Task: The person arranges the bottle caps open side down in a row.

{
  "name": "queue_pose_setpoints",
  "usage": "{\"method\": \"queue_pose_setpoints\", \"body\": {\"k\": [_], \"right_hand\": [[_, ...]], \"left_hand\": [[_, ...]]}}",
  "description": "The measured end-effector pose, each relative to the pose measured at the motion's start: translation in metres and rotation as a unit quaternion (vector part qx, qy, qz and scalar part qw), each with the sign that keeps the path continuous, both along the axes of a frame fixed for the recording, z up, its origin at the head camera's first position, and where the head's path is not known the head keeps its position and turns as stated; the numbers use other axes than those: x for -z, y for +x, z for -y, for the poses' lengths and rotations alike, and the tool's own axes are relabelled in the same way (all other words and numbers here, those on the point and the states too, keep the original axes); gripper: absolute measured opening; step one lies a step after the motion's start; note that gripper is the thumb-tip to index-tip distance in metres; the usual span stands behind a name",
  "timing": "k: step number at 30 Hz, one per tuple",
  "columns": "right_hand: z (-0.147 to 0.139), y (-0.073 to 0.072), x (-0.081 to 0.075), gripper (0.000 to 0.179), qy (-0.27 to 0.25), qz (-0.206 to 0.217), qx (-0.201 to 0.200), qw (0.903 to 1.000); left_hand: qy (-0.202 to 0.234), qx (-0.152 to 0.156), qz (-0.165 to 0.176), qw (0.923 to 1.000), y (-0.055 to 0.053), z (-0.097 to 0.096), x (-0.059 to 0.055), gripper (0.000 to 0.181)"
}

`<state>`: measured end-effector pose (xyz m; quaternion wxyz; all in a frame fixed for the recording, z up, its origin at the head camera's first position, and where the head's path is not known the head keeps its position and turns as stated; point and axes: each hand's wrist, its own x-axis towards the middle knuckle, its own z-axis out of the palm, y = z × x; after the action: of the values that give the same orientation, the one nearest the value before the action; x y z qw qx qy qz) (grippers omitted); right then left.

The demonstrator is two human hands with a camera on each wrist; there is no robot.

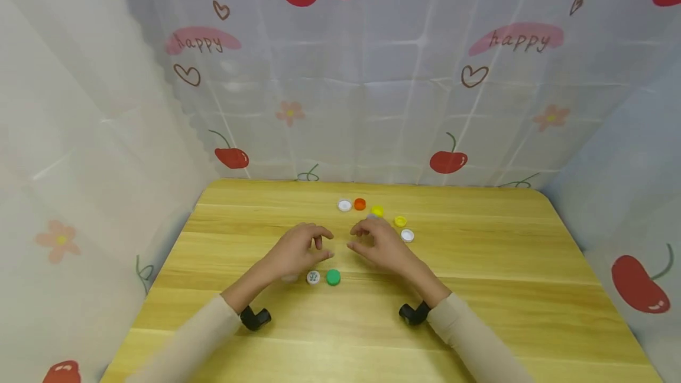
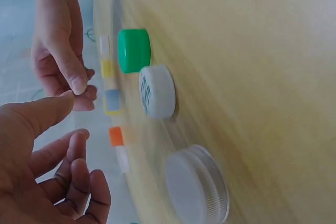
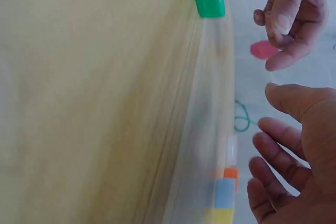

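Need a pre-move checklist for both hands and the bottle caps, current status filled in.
1. Left hand empty: ok.
2. Right hand empty: ok.
3. Green cap apart from printed white cap: ok, gap visible from the head.
4. Plain white cap clear in head view: not ok, mostly behind left hand.
5. Gray-blue cap clear in head view: not ok, right hand partly covers it.
6. Green cap's underside: cannot tell, hidden.
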<state>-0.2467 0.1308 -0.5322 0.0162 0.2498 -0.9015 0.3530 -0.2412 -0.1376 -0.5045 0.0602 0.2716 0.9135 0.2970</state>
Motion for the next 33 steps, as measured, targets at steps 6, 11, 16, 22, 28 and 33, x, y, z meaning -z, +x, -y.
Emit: {"method": "queue_pose_setpoints", "body": {"k": [6,11,16,22,28,33], "right_hand": [[0.000,-0.027,0.003,0.047,-0.004,-0.014,0.051,0.9986],[0.002,-0.048,0.003,0.057,0.014,0.012,0.060,0.9980],[0.003,-0.070,-0.003,0.068,0.052,0.040,0.075,0.9950],[0.011,-0.089,-0.004,0.068,0.098,0.063,0.086,0.9894],[0.022,-0.092,0.000,0.048,0.091,0.075,0.070,0.9905],[0.028,-0.092,0.001,0.035,0.077,0.064,0.081,0.9916]], "left_hand": [[0.080,-0.027,0.074,0.9936,-0.037,0.000,0.006,0.042],[0.102,-0.064,0.104,0.9872,-0.061,-0.004,0.014,0.049],[0.071,-0.078,0.093,0.9900,-0.086,-0.018,0.022,0.049],[0.010,-0.068,0.069,0.9952,-0.109,-0.034,0.022,0.052],[-0.025,-0.066,0.061,0.9957,-0.118,-0.038,0.023,0.043],[-0.035,-0.060,0.036,0.9969,-0.119,-0.039,0.021,0.032]]}}
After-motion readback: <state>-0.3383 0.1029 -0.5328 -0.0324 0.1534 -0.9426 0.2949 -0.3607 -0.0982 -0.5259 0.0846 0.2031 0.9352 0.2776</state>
